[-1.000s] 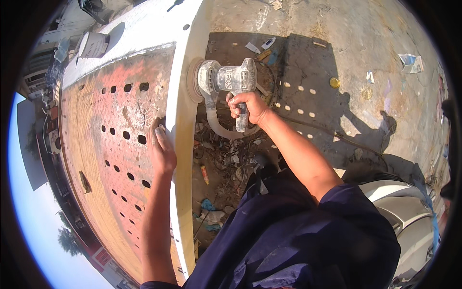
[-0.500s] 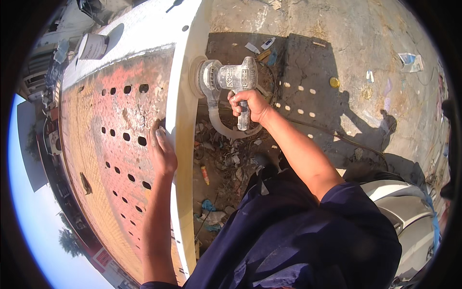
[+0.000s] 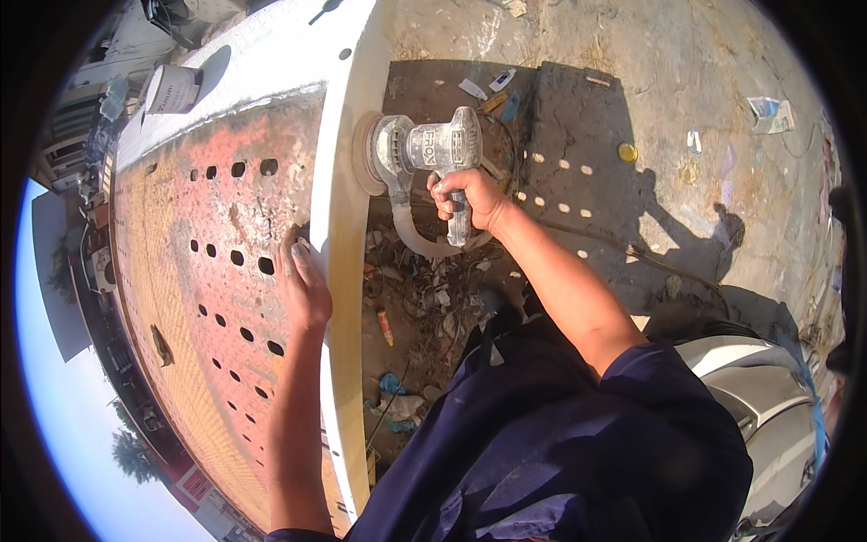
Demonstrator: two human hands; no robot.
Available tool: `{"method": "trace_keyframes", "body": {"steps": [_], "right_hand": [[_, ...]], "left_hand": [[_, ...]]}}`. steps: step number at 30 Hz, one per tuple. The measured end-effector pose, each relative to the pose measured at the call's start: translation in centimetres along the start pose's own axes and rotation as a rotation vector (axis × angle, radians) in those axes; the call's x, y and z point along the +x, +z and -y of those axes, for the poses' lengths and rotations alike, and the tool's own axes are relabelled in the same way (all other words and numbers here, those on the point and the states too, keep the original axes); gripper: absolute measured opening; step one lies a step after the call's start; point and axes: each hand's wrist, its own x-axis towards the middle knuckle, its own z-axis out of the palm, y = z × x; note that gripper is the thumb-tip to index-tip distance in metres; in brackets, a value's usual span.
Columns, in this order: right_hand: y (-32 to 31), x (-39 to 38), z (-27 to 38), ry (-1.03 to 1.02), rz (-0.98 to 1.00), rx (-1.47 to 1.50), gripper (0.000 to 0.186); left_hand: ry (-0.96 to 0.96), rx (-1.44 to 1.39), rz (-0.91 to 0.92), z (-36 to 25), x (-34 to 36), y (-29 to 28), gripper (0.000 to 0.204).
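Observation:
My right hand (image 3: 470,200) is wrapped round the handle of a dusty grey disc sander (image 3: 432,149). The sander's round pad faces left and sits against the cream-coloured side face of a long white-edged panel (image 3: 343,262). A curved hose or guard loops beneath the tool's body. On the panel's other face, worn red and yellow with rows of dark oval holes, my left hand (image 3: 305,282) lies close to the white border. Its fingers stretch along the surface and hold nothing; some fingertips are partly hidden.
A white tub (image 3: 173,88) stands on the panel's white upper part. Below the sander, the ground is strewn with rubble, a small orange-yellow tube (image 3: 386,327) and blue plastic scraps (image 3: 391,384). A cable (image 3: 650,264) crosses the concrete. A silver-beige vehicle part (image 3: 754,388) is behind my right side.
The sander's pad has shifted very slightly down along the panel's side face. Both hands keep nearly the same places.

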Motion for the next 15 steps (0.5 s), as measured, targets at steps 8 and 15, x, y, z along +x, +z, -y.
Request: {"method": "trace_keyframes", "body": {"steps": [8,15], "right_hand": [[0.5,-1.7,-1.5,0.045,0.021,-0.033,0.022],[0.0,-0.6,-0.5,0.027,-0.014,-0.007,0.022]], "left_hand": [[-0.009,0.002,0.004,0.5,-0.3,0.1,0.051],[0.006,-0.02,0.013,0.1,0.0,0.1,0.05]]}}
